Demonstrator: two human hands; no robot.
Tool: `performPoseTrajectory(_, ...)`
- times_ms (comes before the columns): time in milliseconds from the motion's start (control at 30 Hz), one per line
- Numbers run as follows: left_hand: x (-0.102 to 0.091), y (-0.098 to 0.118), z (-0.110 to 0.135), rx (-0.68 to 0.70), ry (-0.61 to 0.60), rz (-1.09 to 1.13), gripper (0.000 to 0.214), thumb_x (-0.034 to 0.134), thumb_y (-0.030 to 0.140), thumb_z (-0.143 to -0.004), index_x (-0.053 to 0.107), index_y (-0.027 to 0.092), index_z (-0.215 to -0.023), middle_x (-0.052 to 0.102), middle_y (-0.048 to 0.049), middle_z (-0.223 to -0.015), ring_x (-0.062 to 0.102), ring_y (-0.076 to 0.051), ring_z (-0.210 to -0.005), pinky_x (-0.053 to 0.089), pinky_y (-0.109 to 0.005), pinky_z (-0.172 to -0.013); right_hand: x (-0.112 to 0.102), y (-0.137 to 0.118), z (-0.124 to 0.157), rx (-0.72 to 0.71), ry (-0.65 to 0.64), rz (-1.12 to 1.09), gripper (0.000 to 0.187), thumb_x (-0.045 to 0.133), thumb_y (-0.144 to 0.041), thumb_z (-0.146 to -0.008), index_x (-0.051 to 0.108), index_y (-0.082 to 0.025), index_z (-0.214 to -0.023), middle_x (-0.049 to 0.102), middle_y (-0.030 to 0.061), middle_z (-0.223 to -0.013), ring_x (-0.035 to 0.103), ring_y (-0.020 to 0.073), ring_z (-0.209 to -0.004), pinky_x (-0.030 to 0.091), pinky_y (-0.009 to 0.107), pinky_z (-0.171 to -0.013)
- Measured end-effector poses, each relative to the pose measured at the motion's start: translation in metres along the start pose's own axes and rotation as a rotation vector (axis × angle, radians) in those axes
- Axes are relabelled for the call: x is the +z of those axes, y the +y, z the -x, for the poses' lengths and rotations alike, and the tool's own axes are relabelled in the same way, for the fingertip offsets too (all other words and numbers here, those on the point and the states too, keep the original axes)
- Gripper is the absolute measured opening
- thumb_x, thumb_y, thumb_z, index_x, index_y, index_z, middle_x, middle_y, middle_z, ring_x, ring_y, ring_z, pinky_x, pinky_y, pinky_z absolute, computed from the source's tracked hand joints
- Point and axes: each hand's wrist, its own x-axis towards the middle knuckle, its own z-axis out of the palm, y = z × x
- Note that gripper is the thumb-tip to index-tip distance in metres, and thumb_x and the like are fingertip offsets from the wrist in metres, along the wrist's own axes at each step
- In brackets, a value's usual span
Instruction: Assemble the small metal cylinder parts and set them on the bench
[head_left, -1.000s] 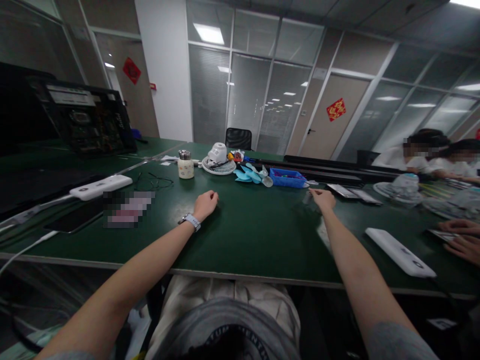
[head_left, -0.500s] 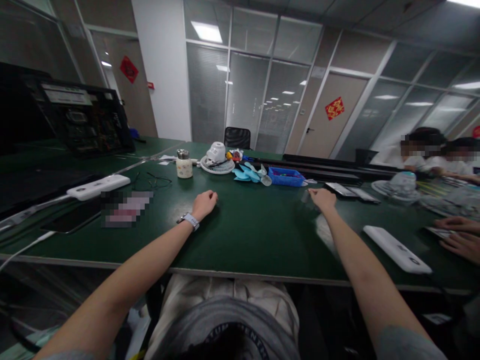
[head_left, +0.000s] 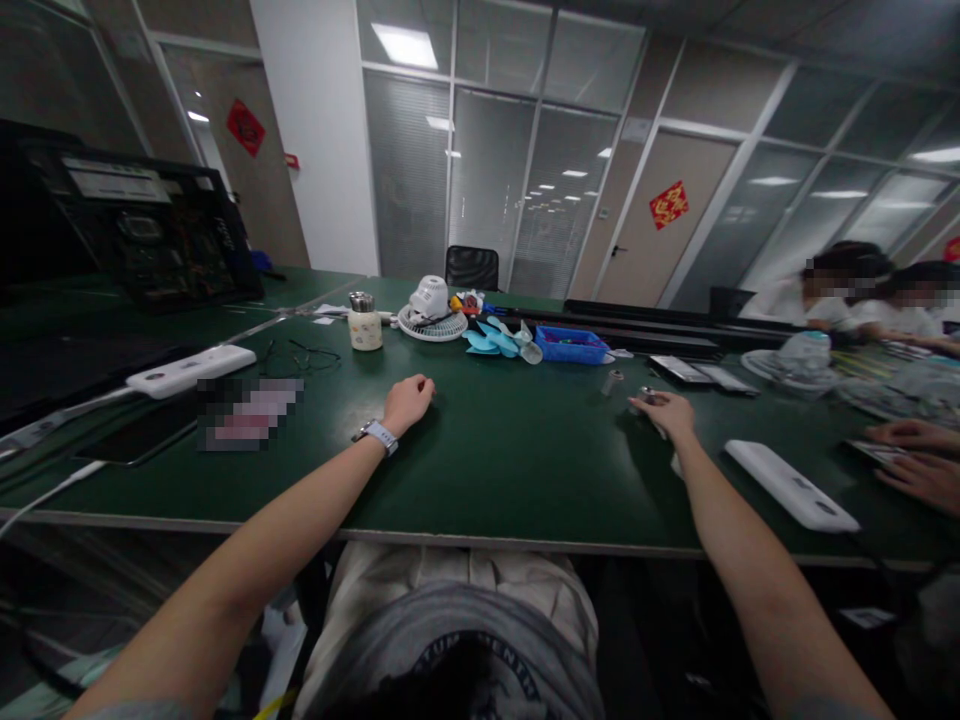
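My left hand [head_left: 408, 402] rests on the green table in a loose fist, a watch on its wrist, with nothing showing in its fingers. Out to the right, my right hand [head_left: 669, 412] pinches a small silvery cylinder [head_left: 646, 394] between thumb and fingers, just above the tabletop. Its exact kind is too small to tell. A similar small cylinder [head_left: 612, 381], clear or metallic, stands on the table a little beyond those fingertips. Something pale lies partly hidden under my right wrist.
Along the back are a cream bottle [head_left: 366, 325], a white fan part [head_left: 433, 318], blue fan blades [head_left: 495, 338] and a blue basket [head_left: 573, 346]. White power strips [head_left: 191, 371] lie left and right [head_left: 792, 486]. A co-worker's hands [head_left: 919, 460] are at the far right.
My right hand has moved right and slightly towards me, away from the cylinder now standing on the table. The silvery cylinder in its fingers now shows. My left hand stays put.
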Motion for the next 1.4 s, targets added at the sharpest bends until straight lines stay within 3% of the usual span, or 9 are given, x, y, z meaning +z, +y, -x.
performPoseTrajectory(100,0.001,0.000,0.000,0.011,0.000,0.013,0.032,0.039,0.036,-0.087,0.066,0.021,-0.077,0.071,-0.0040,-0.077,0.062,-0.019,-0.072,0.039,-0.026,-0.062,0.003,-0.017,0.016,-0.038,0.036,-0.007,0.053,0.078,-0.045,-0.061,0.070,-0.014,-0.104,0.073,0.0130,-0.095,0.066,0.0300,-0.092,0.050,0.038,-0.078)
performPoseTrajectory(167,0.003,0.000,0.000,0.028,0.005,0.029,0.033,0.039,0.037,-0.088,0.067,0.021,-0.078,0.071,-0.0036,-0.076,0.062,-0.018,-0.072,0.039,-0.026,-0.062,0.014,-0.039,0.036,-0.114,-0.016,-0.072,0.050,0.077,-0.043,-0.062,0.071,-0.016,-0.104,0.073,0.0117,-0.095,0.067,0.0291,-0.092,0.051,0.039,-0.080)
performPoseTrajectory(333,0.005,0.007,0.005,0.220,-0.019,0.122,0.039,0.040,0.046,-0.089,0.070,0.021,-0.088,0.072,-0.0027,-0.081,0.063,-0.018,-0.074,0.041,-0.026,-0.064,0.069,-0.120,0.109,-0.389,-0.402,-0.504,0.044,0.075,-0.030,-0.064,0.069,-0.018,-0.105,0.073,0.0068,-0.098,0.068,0.0217,-0.090,0.051,0.036,-0.087)
performPoseTrajectory(433,0.002,0.015,0.011,0.346,0.011,0.103,0.039,0.044,0.048,-0.089,0.070,0.021,-0.098,0.072,-0.0042,-0.089,0.061,-0.019,-0.080,0.044,-0.029,-0.071,0.099,-0.168,0.150,-0.439,-0.627,-0.706,0.048,0.077,-0.023,-0.060,0.069,-0.018,-0.107,0.072,0.0057,-0.100,0.068,0.0205,-0.090,0.052,0.036,-0.087)
performPoseTrajectory(567,-0.004,0.023,0.018,0.487,0.052,0.113,0.034,0.048,0.042,-0.090,0.069,0.022,-0.107,0.071,-0.0043,-0.098,0.056,-0.020,-0.093,0.046,-0.031,-0.080,0.121,-0.208,0.189,-0.517,-0.746,-0.804,0.046,0.076,-0.023,-0.061,0.068,-0.018,-0.106,0.073,0.0055,-0.094,0.068,0.0195,-0.083,0.054,0.034,-0.080)
performPoseTrajectory(800,-0.011,0.030,0.021,0.575,0.081,0.164,0.024,0.059,0.028,-0.085,0.068,0.022,-0.107,0.073,-0.0027,-0.093,0.056,-0.020,-0.096,0.046,-0.034,-0.086,0.123,-0.215,0.209,-0.670,-0.614,-0.686,0.035,0.073,-0.040,-0.068,0.070,-0.016,-0.092,0.070,0.0037,-0.076,0.063,0.0165,-0.067,0.049,0.026,-0.062)
performPoseTrajectory(1133,-0.007,0.037,0.023,0.602,0.096,0.204,0.019,0.060,0.023,-0.084,0.065,0.022,-0.102,0.073,-0.0026,-0.092,0.059,-0.020,-0.097,0.046,-0.035,-0.086,0.125,-0.213,0.208,-0.622,-0.677,-0.783,0.037,0.074,-0.037,-0.068,0.067,-0.016,-0.096,0.072,0.0066,-0.084,0.066,0.0177,-0.074,0.052,0.031,-0.071)
performPoseTrajectory(1400,-0.009,0.022,0.009,0.395,0.222,0.278,0.028,0.061,0.030,-0.083,0.056,0.020,-0.109,0.072,-0.0049,-0.090,0.066,-0.018,-0.089,0.047,-0.031,-0.078,0.125,-0.212,0.210,-0.585,-0.702,-0.854,0.037,0.075,-0.032,-0.068,0.066,-0.016,-0.100,0.072,0.0086,-0.095,0.068,0.0192,-0.085,0.053,0.035,-0.082)
